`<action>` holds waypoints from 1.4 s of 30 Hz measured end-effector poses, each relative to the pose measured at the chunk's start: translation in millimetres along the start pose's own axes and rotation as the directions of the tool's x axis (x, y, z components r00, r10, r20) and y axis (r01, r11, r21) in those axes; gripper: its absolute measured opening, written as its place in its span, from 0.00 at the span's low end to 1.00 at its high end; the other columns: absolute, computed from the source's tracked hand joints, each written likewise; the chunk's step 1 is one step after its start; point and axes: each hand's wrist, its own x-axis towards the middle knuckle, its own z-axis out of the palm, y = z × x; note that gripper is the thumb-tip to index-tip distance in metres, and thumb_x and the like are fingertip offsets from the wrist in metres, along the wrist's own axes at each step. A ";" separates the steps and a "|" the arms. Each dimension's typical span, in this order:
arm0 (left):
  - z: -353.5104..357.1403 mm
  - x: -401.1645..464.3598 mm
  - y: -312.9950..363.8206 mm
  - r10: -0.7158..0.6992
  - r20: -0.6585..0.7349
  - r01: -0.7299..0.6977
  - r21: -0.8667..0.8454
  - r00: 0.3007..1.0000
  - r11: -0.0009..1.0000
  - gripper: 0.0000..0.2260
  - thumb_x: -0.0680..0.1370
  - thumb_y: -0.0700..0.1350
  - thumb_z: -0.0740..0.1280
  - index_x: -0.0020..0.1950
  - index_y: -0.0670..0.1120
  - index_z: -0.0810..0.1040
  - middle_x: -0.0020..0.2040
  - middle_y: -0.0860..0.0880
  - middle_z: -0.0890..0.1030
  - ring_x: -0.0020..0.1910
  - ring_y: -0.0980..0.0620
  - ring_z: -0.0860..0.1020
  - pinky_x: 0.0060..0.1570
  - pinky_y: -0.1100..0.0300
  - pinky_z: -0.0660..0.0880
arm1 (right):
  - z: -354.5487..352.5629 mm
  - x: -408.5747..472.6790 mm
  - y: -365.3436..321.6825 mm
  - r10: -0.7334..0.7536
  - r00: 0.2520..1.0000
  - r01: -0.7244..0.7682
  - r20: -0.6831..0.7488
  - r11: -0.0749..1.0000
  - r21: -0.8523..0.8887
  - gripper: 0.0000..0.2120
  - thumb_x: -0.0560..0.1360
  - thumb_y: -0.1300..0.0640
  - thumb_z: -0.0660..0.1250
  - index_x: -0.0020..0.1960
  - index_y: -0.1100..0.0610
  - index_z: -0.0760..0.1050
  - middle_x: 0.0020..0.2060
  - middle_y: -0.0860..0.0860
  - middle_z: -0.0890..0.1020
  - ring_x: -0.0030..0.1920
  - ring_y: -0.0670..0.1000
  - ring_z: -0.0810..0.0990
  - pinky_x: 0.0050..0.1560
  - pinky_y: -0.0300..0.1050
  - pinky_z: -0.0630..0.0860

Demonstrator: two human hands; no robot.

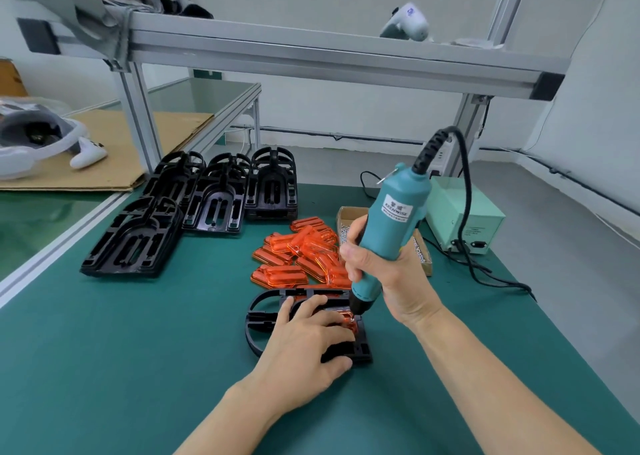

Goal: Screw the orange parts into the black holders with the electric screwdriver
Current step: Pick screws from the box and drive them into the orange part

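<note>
Green bench mat [145, 368] carries stacked black holders [214, 198], loose orange parts [301, 253], a control box [464, 222]

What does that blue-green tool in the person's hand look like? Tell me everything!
The electric screwdriver is a teal plastic tube with a white label, a black tip and a thick black cord from its top. The right hand grips it, tilted, tip down on an orange part in the black holder that the left hand presses flat.
</note>
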 end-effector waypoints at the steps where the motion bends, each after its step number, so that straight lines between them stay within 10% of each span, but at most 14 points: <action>1: -2.7 0.1 1.5 0.001 0.015 -0.001 0.013 1.000 1.000 0.18 0.76 0.59 0.62 0.65 0.61 0.73 0.70 0.64 0.66 0.74 0.60 0.48 0.73 0.49 0.37 | -1.3 -0.4 -0.6 0.001 1.000 -0.001 -0.017 1.000 0.002 0.07 0.71 0.60 0.71 0.42 0.50 0.76 0.29 0.54 0.74 0.27 0.50 0.72 0.34 0.43 0.74; 4: -19.2 3.1 11.1 -0.001 -0.153 -0.017 -0.115 0.988 0.993 0.12 0.73 0.58 0.65 0.53 0.56 0.81 0.60 0.61 0.76 0.67 0.59 0.66 0.71 0.50 0.58 | -3.2 1.8 -0.5 0.014 0.997 -0.017 -0.073 0.999 -0.037 0.07 0.72 0.62 0.71 0.42 0.53 0.75 0.27 0.51 0.74 0.28 0.50 0.72 0.34 0.44 0.75; 7: -51.5 9.9 24.2 -0.225 -0.535 -0.088 -0.497 0.814 0.863 0.04 0.72 0.51 0.70 0.45 0.54 0.80 0.45 0.58 0.81 0.50 0.59 0.77 0.53 0.56 0.73 | 0.1 10.4 5.1 0.040 0.979 -0.059 -0.200 0.994 -0.090 0.10 0.69 0.60 0.75 0.44 0.56 0.74 0.28 0.49 0.76 0.31 0.50 0.74 0.37 0.46 0.76; 14: -98.5 45.2 70.1 -0.283 -0.418 -0.291 -0.870 0.863 0.398 0.19 0.72 0.53 0.69 0.62 0.51 0.77 0.57 0.53 0.81 0.59 0.57 0.77 0.59 0.61 0.74 | 20.7 21.2 13.4 0.007 0.941 -0.089 -0.338 0.969 -0.229 0.09 0.71 0.57 0.74 0.46 0.52 0.74 0.34 0.47 0.79 0.37 0.51 0.79 0.40 0.49 0.78; 27: -94.2 59.5 67.5 -0.273 -0.360 -0.295 -0.922 0.892 0.251 0.18 0.72 0.40 0.72 0.61 0.49 0.77 0.56 0.50 0.81 0.57 0.56 0.78 0.53 0.66 0.75 | 17.8 15.2 7.9 -0.027 0.942 -0.050 -0.335 0.975 -0.219 0.08 0.71 0.60 0.72 0.48 0.58 0.75 0.35 0.49 0.81 0.36 0.48 0.80 0.36 0.37 0.75; 32: -66.6 20.5 19.1 -0.337 -0.294 -0.046 -0.810 0.895 0.585 0.10 0.73 0.43 0.71 0.52 0.55 0.79 0.51 0.60 0.81 0.53 0.64 0.77 0.54 0.67 0.71 | -1.9 10.9 10.4 -0.003 0.945 -0.033 -0.326 0.994 -0.105 0.08 0.70 0.58 0.72 0.42 0.51 0.73 0.27 0.49 0.74 0.27 0.50 0.73 0.32 0.43 0.73; 36: -20.4 -9.9 3.5 -0.061 -0.113 0.033 -0.234 0.992 0.972 0.13 0.73 0.57 0.68 0.56 0.58 0.78 0.57 0.67 0.76 0.60 0.71 0.69 0.69 0.63 0.57 | -5.3 9.2 12.3 -0.015 0.975 0.011 -0.222 1.000 -0.019 0.07 0.71 0.56 0.71 0.38 0.50 0.73 0.24 0.49 0.72 0.25 0.49 0.70 0.31 0.40 0.71; 42: -1.8 -9.0 -5.1 0.030 -0.033 -0.028 0.057 0.999 0.998 0.22 0.74 0.65 0.56 0.67 0.64 0.70 0.70 0.69 0.63 0.72 0.67 0.53 0.69 0.63 0.32 | -0.5 7.9 13.1 -0.044 0.998 0.045 -0.050 0.999 0.022 0.09 0.73 0.58 0.70 0.37 0.48 0.74 0.24 0.47 0.73 0.24 0.48 0.70 0.30 0.40 0.71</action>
